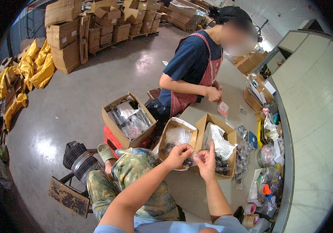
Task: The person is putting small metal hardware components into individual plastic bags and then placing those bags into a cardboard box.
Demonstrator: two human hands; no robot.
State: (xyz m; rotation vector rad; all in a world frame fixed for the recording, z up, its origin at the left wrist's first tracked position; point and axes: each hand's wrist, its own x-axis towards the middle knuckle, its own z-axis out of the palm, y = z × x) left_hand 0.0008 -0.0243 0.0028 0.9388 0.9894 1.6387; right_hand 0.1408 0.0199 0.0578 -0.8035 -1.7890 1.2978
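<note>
My left hand [180, 155] is closed in a pinch on a small clear plastic bag [193, 157]. Across from it, my right hand [206, 160] grips the bag's other side with the thumb, its index finger pointing up. What the bag holds is too small to make out. Just beneath my hands stands an open carton [194, 140] with clear plastic bags [178, 136] and dark small pieces in it. Right of it, a second open carton [231, 171] holds a crumpled white sheet [220, 144] over dark bagged items [222, 165].
Bagged parts [243, 155] lie beside the cartons on the grey table [186, 190]. Tape rolls [250, 220] and clutter line its right edge. A carton of bagged items [129, 118] rests on a red stool [112, 139]. Opposite, a co-worker [191, 66] handles a small printed card [223, 109].
</note>
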